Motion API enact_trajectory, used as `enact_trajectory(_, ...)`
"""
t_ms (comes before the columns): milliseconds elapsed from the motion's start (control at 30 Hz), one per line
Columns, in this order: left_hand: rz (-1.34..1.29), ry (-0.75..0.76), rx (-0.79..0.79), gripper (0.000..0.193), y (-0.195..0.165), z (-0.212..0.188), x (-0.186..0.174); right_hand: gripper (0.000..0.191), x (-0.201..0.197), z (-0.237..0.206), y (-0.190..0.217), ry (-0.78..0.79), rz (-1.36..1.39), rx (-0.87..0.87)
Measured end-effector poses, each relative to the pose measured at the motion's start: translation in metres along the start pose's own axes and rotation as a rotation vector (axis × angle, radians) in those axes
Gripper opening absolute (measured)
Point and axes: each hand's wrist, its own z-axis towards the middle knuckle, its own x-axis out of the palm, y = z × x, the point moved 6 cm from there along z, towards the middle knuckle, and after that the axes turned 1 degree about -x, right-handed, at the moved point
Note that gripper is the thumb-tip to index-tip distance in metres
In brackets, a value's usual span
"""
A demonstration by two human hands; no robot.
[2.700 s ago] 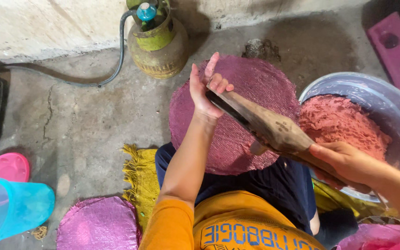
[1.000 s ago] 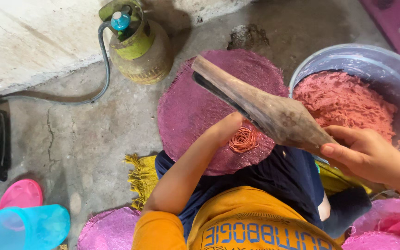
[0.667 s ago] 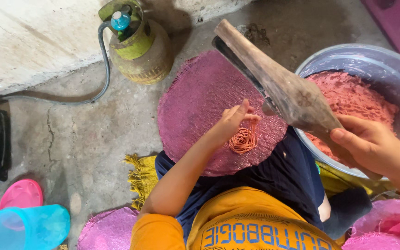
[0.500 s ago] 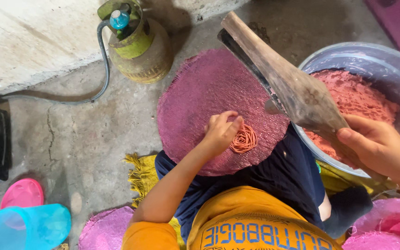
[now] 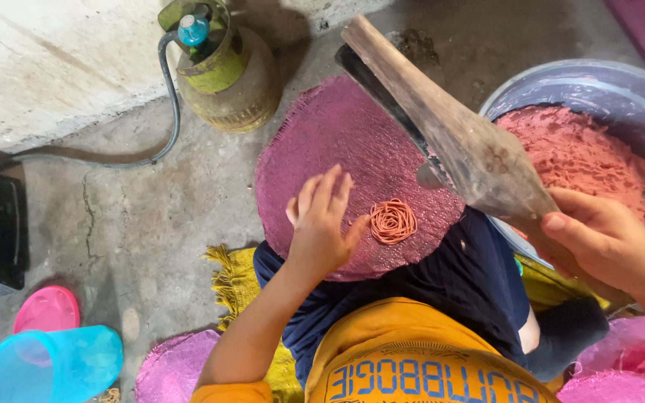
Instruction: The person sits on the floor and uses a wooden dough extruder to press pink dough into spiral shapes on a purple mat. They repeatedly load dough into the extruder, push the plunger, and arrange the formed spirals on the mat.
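- Resting open on a round purple woven mat (image 5: 352, 160), the left hand (image 5: 321, 224) lies flat w/ fingers spread, gripping nothing, just beside a small orange coil of pressed dough strands (image 5: 393, 221)
- Right hand (image 5: 599, 239) is clenched round the near end of a long wooden press (image 5: 449, 130), held tilted above the mat's right side
- Progress, judging by the mat: one coil laid near its lower edge, rest of the surface bare, so most of the mat seems left to fill
- Metal basin (image 5: 561, 78) at right holds a heap of pinkish-red dough (image 5: 584, 153)
- Further out: green gas cylinder (image 5: 222, 71) w/ hose on concrete floor, blue plastic cup (image 5: 50, 366), pink lid (image 5: 48, 308), more purple mats (image 5: 177, 366) at bottom edge
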Motion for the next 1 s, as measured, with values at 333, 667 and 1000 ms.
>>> enact_trajectory(333,-0.226,-0.156,0.076,0.035,-0.095,0.142,-0.026,0.038,0.055,0.022,0.111,-0.109,-0.474,-0.468)
enact_trajectory(667,-0.457,0.425,0.696,0.029,-0.223,0.159,0.036,0.057,0.044,-0.067,0.226,-0.337,-1.161,-1.371)
enact_trajectory(1000,-0.216,0.385,0.444,0.031,-0.193,0.157,0.026,0.061,-0.159,-0.055,0.143,-0.201,-0.257,-0.685)
